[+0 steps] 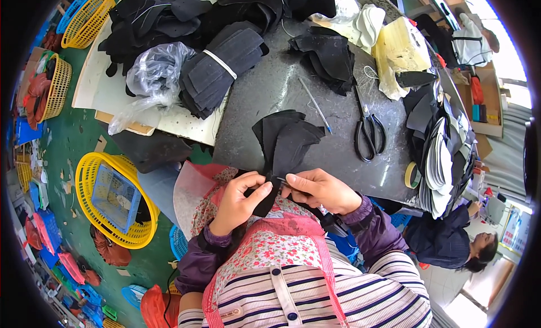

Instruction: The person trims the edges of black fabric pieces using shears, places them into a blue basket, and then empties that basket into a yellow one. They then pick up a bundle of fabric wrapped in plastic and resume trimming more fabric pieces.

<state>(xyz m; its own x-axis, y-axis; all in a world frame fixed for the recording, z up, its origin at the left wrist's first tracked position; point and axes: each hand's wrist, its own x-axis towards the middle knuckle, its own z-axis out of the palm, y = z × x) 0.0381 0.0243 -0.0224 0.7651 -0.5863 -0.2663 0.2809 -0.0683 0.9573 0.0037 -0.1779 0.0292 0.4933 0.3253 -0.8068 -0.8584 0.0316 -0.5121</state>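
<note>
At the table's near edge, my left hand [241, 203] pinches a stack of black fabric pieces [290, 142] between thumb and fingertips. The upper part of the stack fans out on the dark tabletop, and its lower end hangs over my apron. Close beside it, my right hand [324, 190] is closed, thumb pressed on the curled fingers. A small, thin dark thing shows between its thumb tip and my left fingers; its kind is too small to tell. A white pen with a blue tip [316, 107] and black-handled scissors [369, 137] lie beyond my hands.
Black pieces bound with a white band [211, 74] lie far left beside a clear plastic bag [155, 71]. A yellowish block [401, 46], a tape roll [412, 174] and stacked cut pieces [438, 164] line the right. A yellow basket [83, 178] stands left; another person [442, 238] is at right.
</note>
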